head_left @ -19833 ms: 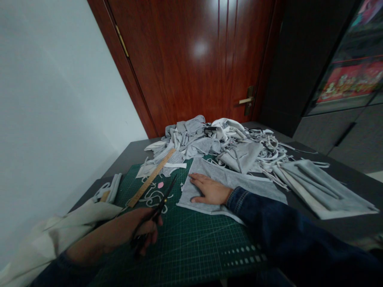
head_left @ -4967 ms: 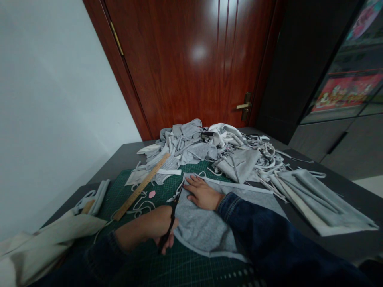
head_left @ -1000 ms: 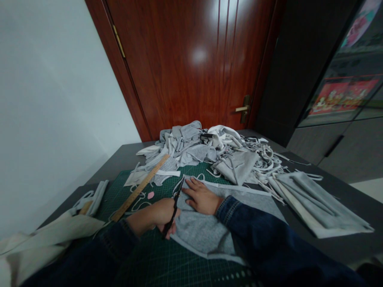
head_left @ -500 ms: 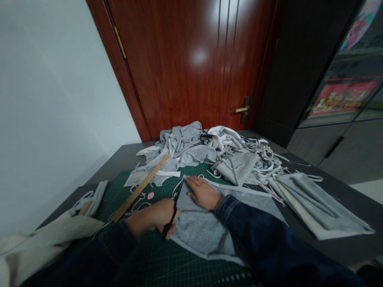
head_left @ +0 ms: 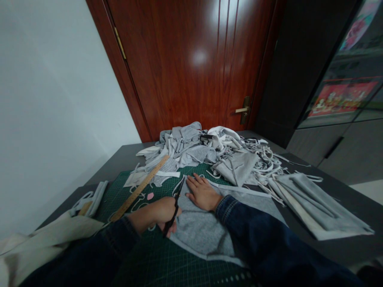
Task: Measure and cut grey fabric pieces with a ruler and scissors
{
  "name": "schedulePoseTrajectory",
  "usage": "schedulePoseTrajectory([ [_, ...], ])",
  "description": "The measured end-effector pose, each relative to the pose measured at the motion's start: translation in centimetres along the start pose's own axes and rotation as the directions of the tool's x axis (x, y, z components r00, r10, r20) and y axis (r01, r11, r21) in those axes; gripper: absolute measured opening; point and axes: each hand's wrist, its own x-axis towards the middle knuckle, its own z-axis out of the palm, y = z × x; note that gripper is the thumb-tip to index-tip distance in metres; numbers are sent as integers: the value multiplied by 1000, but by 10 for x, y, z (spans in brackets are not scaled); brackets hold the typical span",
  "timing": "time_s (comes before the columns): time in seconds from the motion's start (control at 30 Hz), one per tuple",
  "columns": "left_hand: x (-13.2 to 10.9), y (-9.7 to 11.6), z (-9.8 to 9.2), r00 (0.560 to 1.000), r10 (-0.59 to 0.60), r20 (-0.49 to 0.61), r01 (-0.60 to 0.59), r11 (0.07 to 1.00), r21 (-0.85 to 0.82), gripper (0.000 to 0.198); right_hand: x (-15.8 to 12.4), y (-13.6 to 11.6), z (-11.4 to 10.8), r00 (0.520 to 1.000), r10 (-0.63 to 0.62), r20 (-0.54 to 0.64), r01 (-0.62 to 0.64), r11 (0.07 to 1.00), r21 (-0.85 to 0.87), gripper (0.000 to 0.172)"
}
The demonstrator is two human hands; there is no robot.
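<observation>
My left hand (head_left: 164, 211) is closed round the handles of a pair of dark scissors (head_left: 176, 210). The blades point away from me along the left edge of a grey piece of fabric (head_left: 200, 229), near its far left corner. A thin pale strip (head_left: 178, 186) curves beside the blades. My right hand (head_left: 204, 194) lies flat on the fabric just right of the scissors, fingers spread. The fabric has light edges and rests on a green cutting mat (head_left: 158, 259).
A wooden ruler (head_left: 140, 187) lies left of my hands, with a pink piece of chalk (head_left: 150, 196) beside it. Piled grey fabric (head_left: 185, 137) and tangled strips (head_left: 265, 159) fill the back. Folded fabric (head_left: 323, 207) is at right, cream cloth (head_left: 60, 233) at left.
My left hand and the scissors have shifted slightly forward along the fabric's edge. The thin strip now stands further from the edge. My right fingers are spread a little wider.
</observation>
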Motion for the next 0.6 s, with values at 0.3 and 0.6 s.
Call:
schedulePoseTrajectory([
  [0.3,-16,7,-2,999,35,6,-33,981,-189,52,0,0,2,1000,-9,-16,9,1000,0,65],
  [0.6,-8,-4,-11,984,95,152,-63,977,-205,39,1,-4,-2,999,36,-21,-35,999,39,71],
])
